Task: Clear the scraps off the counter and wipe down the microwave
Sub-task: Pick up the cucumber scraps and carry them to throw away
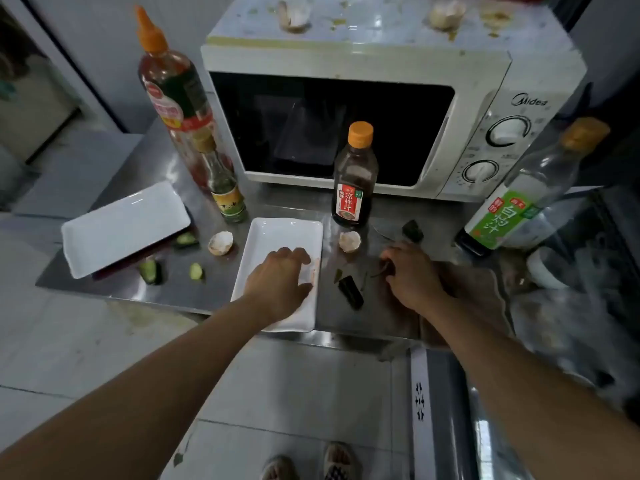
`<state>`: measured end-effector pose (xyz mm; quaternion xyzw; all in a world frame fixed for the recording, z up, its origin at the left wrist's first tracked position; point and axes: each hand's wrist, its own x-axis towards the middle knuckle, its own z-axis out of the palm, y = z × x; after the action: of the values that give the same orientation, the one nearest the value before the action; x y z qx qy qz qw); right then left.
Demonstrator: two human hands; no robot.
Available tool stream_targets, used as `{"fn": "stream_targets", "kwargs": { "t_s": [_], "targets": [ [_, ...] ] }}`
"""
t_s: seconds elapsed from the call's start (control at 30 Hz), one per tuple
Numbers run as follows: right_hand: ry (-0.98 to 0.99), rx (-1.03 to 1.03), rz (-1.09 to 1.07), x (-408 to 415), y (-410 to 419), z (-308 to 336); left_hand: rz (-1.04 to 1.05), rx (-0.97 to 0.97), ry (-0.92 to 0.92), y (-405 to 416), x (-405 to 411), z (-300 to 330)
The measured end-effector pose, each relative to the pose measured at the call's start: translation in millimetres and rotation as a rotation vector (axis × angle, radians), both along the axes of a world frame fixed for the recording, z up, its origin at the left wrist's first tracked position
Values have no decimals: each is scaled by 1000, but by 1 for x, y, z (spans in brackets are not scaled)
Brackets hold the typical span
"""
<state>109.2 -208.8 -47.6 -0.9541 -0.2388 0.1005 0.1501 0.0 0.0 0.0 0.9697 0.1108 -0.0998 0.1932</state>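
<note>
White plate (277, 233) is steadied under the flat left hand (280, 282), likely to catch scraps, while the right hand (410, 271) pinches a dark green scrap (382, 270) off the counter (194, 292)

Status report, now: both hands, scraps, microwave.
Left hand flat on the near white tray. Right hand pinching a dark scrap. Eggshells, cucumber bits on counter. Microwave top dirty, sauce bottle fronting it.

Bare, sleeveless forearms; patterned slippers (311, 462) below.
</note>
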Motion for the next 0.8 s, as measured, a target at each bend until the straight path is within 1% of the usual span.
{"fn": "stream_targets", "kwargs": {
  "t_s": [0.03,0.13,0.33,0.47,0.57,0.67,0.8],
  "targets": [
    [-25,-26,-1,1,0,-2,-1,2,3,0,1,-2],
    [-84,7,-19,1,1,-5,8,0,-24,2,3,-5],
    [-111,-8,41,-2,4,-7,-4,-15,-50,6,3,-9],
    [-126,160,21,-10,4,3,-2,-41,-60,8,2,-8],
    [-59,210,81,-14,12,5,3,-47,-64,9,2,-7],
    [27,153,140,-17,18,-2,5,-56,-65,10,1,-7],
    [25,110,176,-17,18,-8,0,-63,-71,11,1,-8]
  ]
}}
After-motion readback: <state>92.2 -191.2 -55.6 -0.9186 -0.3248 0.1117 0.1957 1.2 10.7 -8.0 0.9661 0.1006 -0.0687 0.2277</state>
